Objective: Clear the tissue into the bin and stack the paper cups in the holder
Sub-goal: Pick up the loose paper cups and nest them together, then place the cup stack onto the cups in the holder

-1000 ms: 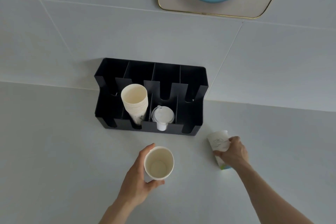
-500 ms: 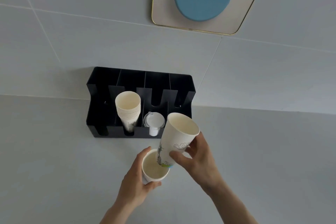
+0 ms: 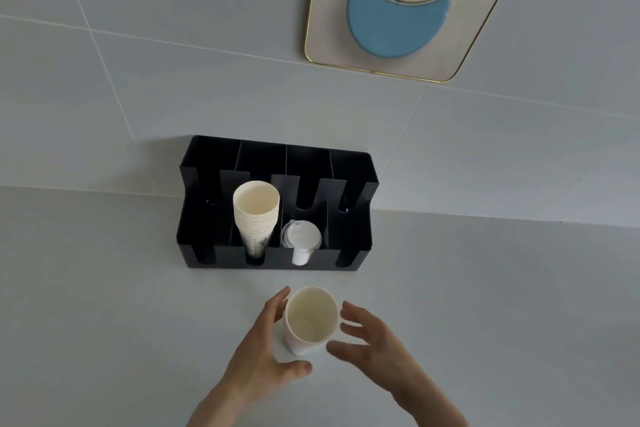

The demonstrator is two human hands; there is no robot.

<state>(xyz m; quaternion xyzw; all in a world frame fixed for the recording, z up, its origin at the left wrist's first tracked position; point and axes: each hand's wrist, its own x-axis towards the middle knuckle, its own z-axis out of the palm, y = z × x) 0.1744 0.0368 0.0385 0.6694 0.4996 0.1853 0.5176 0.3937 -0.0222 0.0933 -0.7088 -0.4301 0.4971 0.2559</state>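
Two nested cream paper cups (image 3: pixel 310 320) stand in front of me on the pale counter, mouth up. My left hand (image 3: pixel 263 354) wraps around their left side, thumb below the base. My right hand (image 3: pixel 372 333) hovers just to the right of the cups with fingers spread, not touching them. Behind stands the black cup holder (image 3: pixel 349 246) against the wall. Its second slot from the left holds a leaning stack of paper cups (image 3: pixel 256 215). The third slot holds a stack of white plastic lids (image 3: pixel 300 239). No tissue or bin is in view.
The grey tiled wall (image 3: pixel 173 80) rises right behind the holder. A gold-framed picture with a blue disc (image 3: pixel 398 28) hangs upper right. The counter (image 3: pixel 485 288) stretches to both sides of my hands.
My right hand picked up the cup at the right, carried it over, dropped it into the cup in my left hand, then let go and opened. The view tilted upward.
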